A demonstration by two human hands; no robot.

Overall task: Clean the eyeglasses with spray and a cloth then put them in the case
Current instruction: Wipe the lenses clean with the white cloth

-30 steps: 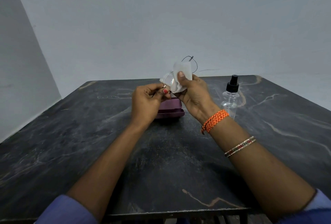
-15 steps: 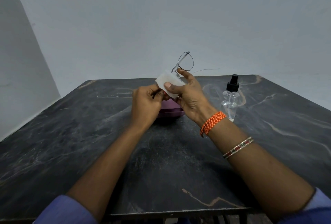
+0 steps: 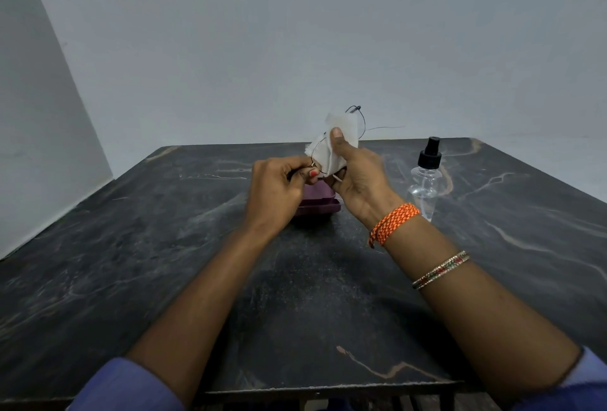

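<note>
While the left hand [image 3: 279, 187] pinches the eyeglasses [image 3: 361, 121] by the frame, the right hand [image 3: 358, 174] grips the white cloth [image 3: 341, 135] around a lens, thumb pressing. Both held above the purple case [image 3: 318, 205] on the table [image 3: 131, 246]; spray bottle [image 3: 425, 181] stands right.

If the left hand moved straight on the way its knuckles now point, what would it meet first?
Probably the right hand with the cloth round the eyeglasses. The left hand points right toward them, almost touching. Depth is unclear; the purple case lies lower.

case [image 3: 317, 205] on table [image 3: 131, 263], behind hands | spray bottle [image 3: 425, 181] right of case | eyeglasses [image 3: 356, 121] above case
</note>
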